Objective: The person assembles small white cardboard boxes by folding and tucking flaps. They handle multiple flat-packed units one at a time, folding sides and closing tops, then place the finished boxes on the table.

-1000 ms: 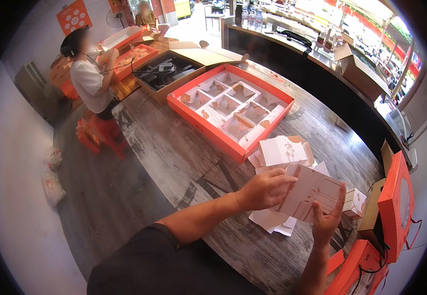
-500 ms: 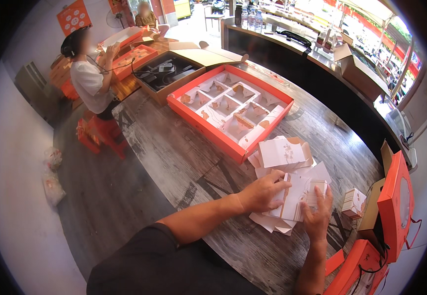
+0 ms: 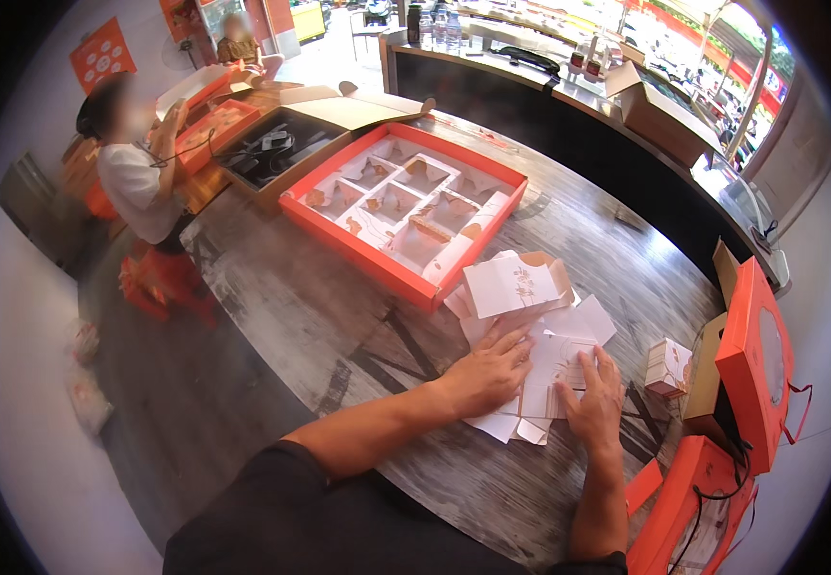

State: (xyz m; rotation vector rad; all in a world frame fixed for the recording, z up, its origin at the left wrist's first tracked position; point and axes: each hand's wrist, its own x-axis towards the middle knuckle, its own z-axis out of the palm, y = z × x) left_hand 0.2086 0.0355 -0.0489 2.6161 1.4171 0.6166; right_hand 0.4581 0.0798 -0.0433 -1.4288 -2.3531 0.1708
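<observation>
The flat white carton blank (image 3: 557, 362) is lying on the worktop (image 3: 286, 297), overlapping loose cardboard. The left hand (image 3: 488, 374) is resting at its left side and the right hand (image 3: 594, 401) over its right, thumb and fingers spread; neither grip is appearing clamped. Uneven pressure could be creasing panels; slippery overlapping sheets could be shifting the blank askew.

Daylight glares upper right — the floor (image 3: 171, 412) seems blurred.
</observation>
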